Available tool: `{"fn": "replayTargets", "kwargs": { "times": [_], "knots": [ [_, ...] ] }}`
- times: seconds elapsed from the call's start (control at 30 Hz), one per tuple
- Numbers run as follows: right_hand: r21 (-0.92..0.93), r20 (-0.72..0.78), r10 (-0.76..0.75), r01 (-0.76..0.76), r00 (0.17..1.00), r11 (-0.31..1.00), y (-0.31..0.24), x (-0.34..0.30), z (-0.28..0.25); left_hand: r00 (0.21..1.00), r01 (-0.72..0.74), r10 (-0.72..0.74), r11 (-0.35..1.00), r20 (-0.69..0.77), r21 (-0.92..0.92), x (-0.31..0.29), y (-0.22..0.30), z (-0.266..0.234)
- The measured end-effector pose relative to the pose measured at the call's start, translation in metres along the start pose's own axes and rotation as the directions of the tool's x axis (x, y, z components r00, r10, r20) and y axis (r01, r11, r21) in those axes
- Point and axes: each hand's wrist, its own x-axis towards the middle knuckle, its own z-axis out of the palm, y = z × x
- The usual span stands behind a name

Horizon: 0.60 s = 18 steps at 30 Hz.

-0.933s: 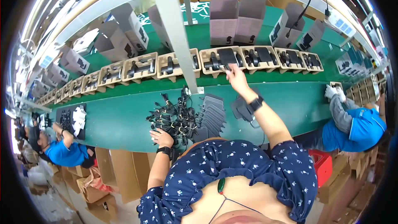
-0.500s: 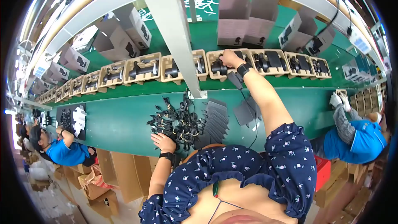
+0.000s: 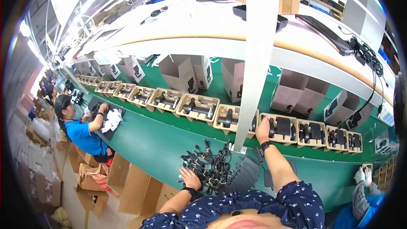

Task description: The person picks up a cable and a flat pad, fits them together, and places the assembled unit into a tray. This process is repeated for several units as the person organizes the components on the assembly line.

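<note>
Covering part of a tan tray [image 3: 284, 140], the right hand [image 3: 263, 129] points forward.

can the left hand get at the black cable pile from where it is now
Probably yes: the left hand lies at the left edge of the black cable pile, and nothing visible stands between them.

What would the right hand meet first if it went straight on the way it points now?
The right hand would probably meet the far rim of the tan tray, though the hand's height is unclear.
</note>
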Motion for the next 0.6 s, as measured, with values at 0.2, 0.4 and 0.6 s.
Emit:
{"fn": "replayTargets", "kwargs": {
  "times": [0.2, 0.4, 0.6],
  "knots": [
    [0.349, 0.072, 0.349, -0.351, 0.934, 0.869, -0.008, 0.019, -0.008, 0.999, -0.030, 0.028, 0.998, -0.031, -0.055, 0.022, -0.006, 0.019],
    [-0.300, 0.031, -0.054, 0.061, 0.998, 0.952, -0.009, 0.007, -0.029, 0.999, -0.035, 0.033, 0.997, -0.029, -0.069, 0.016, -0.011, 0.015],
    [-0.268, 0.049, -0.012, 0.025, 0.999, 0.963, 0.016, -0.017, -0.030, 0.990, -0.021, 0.019, 1.000, -0.141, -0.016, 0.009, -0.014, 0.016]
  ]
}}
